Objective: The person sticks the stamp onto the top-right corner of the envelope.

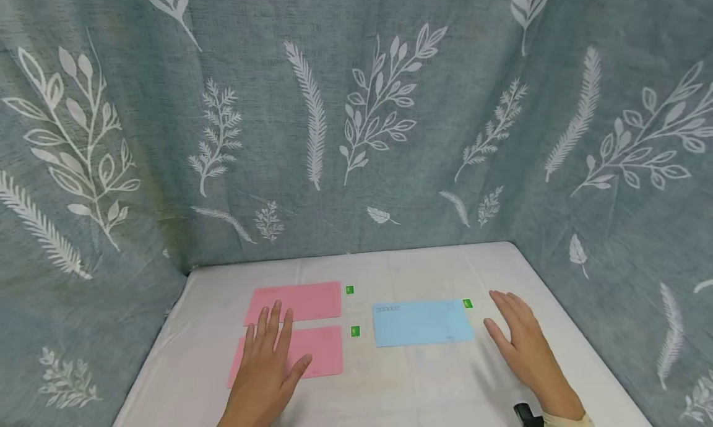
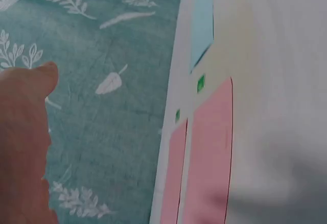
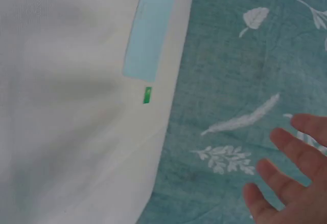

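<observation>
Fingers spread, my left hand (image 1: 267,371) is over the nearer pink envelope (image 1: 323,353) in the head view, covering part of it. A second pink envelope (image 1: 312,300) lies just behind, with the fingertips overlapping its front edge. Right of each pink envelope sits a small green stamp, the far stamp (image 1: 350,289) and the near stamp (image 1: 355,332). A light blue envelope (image 1: 423,325) lies right of centre, with a third green stamp (image 1: 467,303) by its upper right corner. My right hand (image 1: 523,346) holds nothing, fingers extended, to the right of the blue envelope.
A white cloth covers the table (image 1: 412,390). Blue-green curtains (image 1: 328,216) with white leaf prints hang behind it and along both sides. A black strap piece (image 1: 526,414) shows at the right wrist.
</observation>
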`<move>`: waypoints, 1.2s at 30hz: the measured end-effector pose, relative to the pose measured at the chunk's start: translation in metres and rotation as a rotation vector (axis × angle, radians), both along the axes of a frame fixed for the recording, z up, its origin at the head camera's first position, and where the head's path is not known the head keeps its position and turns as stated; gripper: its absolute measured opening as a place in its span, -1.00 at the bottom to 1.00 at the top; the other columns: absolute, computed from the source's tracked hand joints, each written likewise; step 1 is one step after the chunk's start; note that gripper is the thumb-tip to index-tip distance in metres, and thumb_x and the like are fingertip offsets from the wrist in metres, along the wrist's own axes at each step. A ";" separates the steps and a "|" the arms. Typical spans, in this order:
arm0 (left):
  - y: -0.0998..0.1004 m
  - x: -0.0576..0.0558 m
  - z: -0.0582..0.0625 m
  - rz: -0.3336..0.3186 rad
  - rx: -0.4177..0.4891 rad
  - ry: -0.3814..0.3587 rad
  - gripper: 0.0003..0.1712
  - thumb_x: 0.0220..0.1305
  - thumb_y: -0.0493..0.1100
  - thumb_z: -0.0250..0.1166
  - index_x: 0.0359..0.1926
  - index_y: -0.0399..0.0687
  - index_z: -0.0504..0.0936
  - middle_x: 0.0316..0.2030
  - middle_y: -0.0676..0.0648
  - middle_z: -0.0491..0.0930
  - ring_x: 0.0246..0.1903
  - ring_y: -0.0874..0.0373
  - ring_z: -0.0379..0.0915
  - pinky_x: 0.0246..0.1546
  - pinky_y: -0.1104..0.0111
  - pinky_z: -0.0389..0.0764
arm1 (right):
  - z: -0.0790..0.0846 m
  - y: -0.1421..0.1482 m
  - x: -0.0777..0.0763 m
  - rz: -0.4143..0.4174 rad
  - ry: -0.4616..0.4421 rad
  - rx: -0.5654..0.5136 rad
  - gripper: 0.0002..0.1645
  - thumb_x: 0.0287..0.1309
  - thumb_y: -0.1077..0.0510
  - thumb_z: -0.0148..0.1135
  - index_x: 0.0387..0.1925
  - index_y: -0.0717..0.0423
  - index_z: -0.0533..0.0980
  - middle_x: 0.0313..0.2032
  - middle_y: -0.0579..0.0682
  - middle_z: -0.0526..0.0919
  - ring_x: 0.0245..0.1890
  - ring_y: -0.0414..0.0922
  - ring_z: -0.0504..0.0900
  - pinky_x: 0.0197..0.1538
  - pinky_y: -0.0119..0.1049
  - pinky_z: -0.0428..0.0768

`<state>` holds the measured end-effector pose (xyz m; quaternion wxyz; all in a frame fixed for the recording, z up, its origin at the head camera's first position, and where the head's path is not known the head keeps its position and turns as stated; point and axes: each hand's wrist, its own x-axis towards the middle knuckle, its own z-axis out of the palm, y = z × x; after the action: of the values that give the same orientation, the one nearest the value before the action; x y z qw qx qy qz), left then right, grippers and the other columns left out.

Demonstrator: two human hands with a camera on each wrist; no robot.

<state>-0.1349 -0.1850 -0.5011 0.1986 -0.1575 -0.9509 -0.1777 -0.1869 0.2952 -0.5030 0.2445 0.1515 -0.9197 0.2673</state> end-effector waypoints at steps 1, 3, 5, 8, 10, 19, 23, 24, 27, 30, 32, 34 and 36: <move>0.004 -0.002 0.000 -0.017 0.008 -0.006 -0.03 0.62 0.22 0.21 0.70 -0.28 0.11 0.73 -0.27 -0.11 0.68 -0.29 -0.26 0.63 -0.13 -0.29 | -0.002 0.000 -0.003 0.003 -0.012 0.002 -0.37 0.51 0.14 0.36 0.47 0.29 0.48 0.38 0.31 0.54 0.45 0.38 0.37 0.35 0.46 0.35; 0.013 -0.007 0.000 -0.053 0.019 -0.023 -0.06 0.63 0.20 0.20 0.71 -0.27 0.12 0.73 -0.25 -0.09 0.69 -0.27 -0.27 0.63 -0.17 -0.23 | -0.005 -0.001 -0.008 0.003 -0.038 0.011 -0.40 0.50 0.13 0.38 0.44 0.30 0.51 0.35 0.31 0.56 0.40 0.34 0.42 0.31 0.42 0.41; 0.024 -0.012 -0.001 -0.078 0.018 -0.056 -0.08 0.65 0.20 0.17 0.72 -0.23 0.11 0.73 -0.23 -0.08 0.69 -0.28 -0.26 0.60 -0.25 -0.16 | -0.009 -0.001 -0.012 0.000 -0.056 0.016 -0.42 0.49 0.15 0.40 0.40 0.31 0.53 0.32 0.31 0.58 0.38 0.33 0.45 0.31 0.38 0.44; 0.041 -0.020 -0.006 -0.096 0.001 -0.101 -0.11 0.67 0.21 0.13 0.72 -0.18 0.14 0.72 -0.22 -0.05 0.68 -0.32 -0.25 0.55 -0.36 -0.10 | -0.014 0.000 -0.018 0.002 -0.085 0.025 -0.42 0.49 0.15 0.40 0.40 0.32 0.54 0.34 0.31 0.56 0.40 0.31 0.44 0.34 0.37 0.43; 0.053 -0.025 -0.010 -0.106 -0.014 -0.126 -0.12 0.67 0.25 0.09 0.72 -0.16 0.15 0.72 -0.24 -0.05 0.68 -0.33 -0.26 0.54 -0.37 -0.12 | -0.017 0.003 -0.023 0.003 -0.115 0.031 -0.42 0.50 0.15 0.39 0.41 0.33 0.54 0.37 0.32 0.54 0.42 0.31 0.43 0.38 0.35 0.41; 0.108 -0.048 -0.032 -0.261 -0.138 -0.195 -0.14 0.73 0.21 0.01 0.70 -0.28 0.12 0.70 -0.23 0.02 0.67 -0.23 -0.11 0.61 -0.16 -0.01 | -0.031 0.014 -0.057 -0.037 -0.259 -0.011 -0.59 0.47 0.25 0.37 0.24 0.38 0.64 0.03 0.22 0.72 0.00 0.17 0.70 0.08 0.14 0.69; 0.127 -0.053 -0.034 -0.301 -0.195 -0.243 -0.16 0.73 0.19 0.01 0.71 -0.25 0.12 0.71 -0.18 0.04 0.68 -0.17 -0.12 0.62 -0.09 -0.01 | -0.037 0.015 -0.070 -0.033 -0.303 -0.044 -0.65 0.48 0.28 0.33 0.18 0.40 0.67 -0.09 0.11 0.73 -0.12 0.03 0.68 -0.02 0.03 0.70; 0.131 -0.055 -0.035 -0.306 -0.204 -0.251 -0.16 0.73 0.20 -0.01 0.71 -0.23 0.12 0.71 -0.17 0.03 0.69 -0.16 -0.13 0.63 -0.08 -0.02 | -0.038 0.015 -0.073 -0.035 -0.309 -0.050 -0.66 0.49 0.29 0.32 0.17 0.41 0.67 -0.10 0.11 0.72 -0.12 0.02 0.68 -0.02 0.02 0.69; 0.142 -0.060 -0.039 -0.328 -0.209 -0.260 -0.17 0.73 0.22 -0.02 0.71 -0.21 0.14 0.71 -0.16 0.05 0.68 -0.14 -0.10 0.63 -0.07 0.00 | -0.042 0.016 -0.082 -0.047 -0.322 -0.074 -0.65 0.49 0.28 0.32 0.18 0.43 0.66 -0.11 0.14 0.72 -0.12 0.05 0.67 0.00 0.04 0.68; 0.150 -0.064 -0.045 -0.347 -0.213 -0.270 -0.17 0.73 0.23 -0.02 0.71 -0.20 0.15 0.70 -0.16 0.06 0.68 -0.15 -0.07 0.62 -0.07 0.01 | -0.048 0.017 -0.089 -0.067 -0.352 -0.109 -0.62 0.50 0.26 0.33 0.20 0.44 0.64 -0.10 0.17 0.73 -0.11 0.07 0.67 0.02 0.04 0.68; 0.155 -0.066 -0.049 -0.358 -0.218 -0.279 -0.16 0.73 0.25 -0.03 0.71 -0.20 0.16 0.70 -0.17 0.06 0.67 -0.15 -0.07 0.62 -0.07 0.02 | -0.052 0.018 -0.093 -0.081 -0.384 -0.134 -0.61 0.51 0.24 0.32 0.21 0.45 0.63 -0.09 0.18 0.74 -0.10 0.06 0.67 0.02 0.02 0.68; 0.159 -0.067 -0.051 -0.358 -0.231 -0.291 -0.16 0.74 0.26 -0.05 0.72 -0.18 0.15 0.71 -0.17 0.04 0.68 -0.14 -0.08 0.63 -0.05 0.01 | -0.055 0.018 -0.097 -0.093 -0.414 -0.154 -0.60 0.52 0.23 0.31 0.21 0.45 0.63 -0.08 0.17 0.74 -0.09 0.06 0.67 0.02 0.00 0.68; 0.162 -0.068 -0.053 -0.351 -0.247 -0.298 -0.15 0.74 0.28 -0.07 0.73 -0.16 0.13 0.72 -0.16 0.01 0.68 -0.12 -0.11 0.63 -0.03 -0.01 | -0.058 0.019 -0.102 -0.095 -0.434 -0.169 -0.60 0.52 0.22 0.31 0.22 0.44 0.63 -0.07 0.16 0.74 -0.08 0.05 0.67 0.03 0.00 0.67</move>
<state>-0.2028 -0.0226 -0.5538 0.0018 -0.3150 -0.9423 -0.1134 -0.2891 0.3138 -0.5607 0.0653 0.0263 -0.9311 0.3578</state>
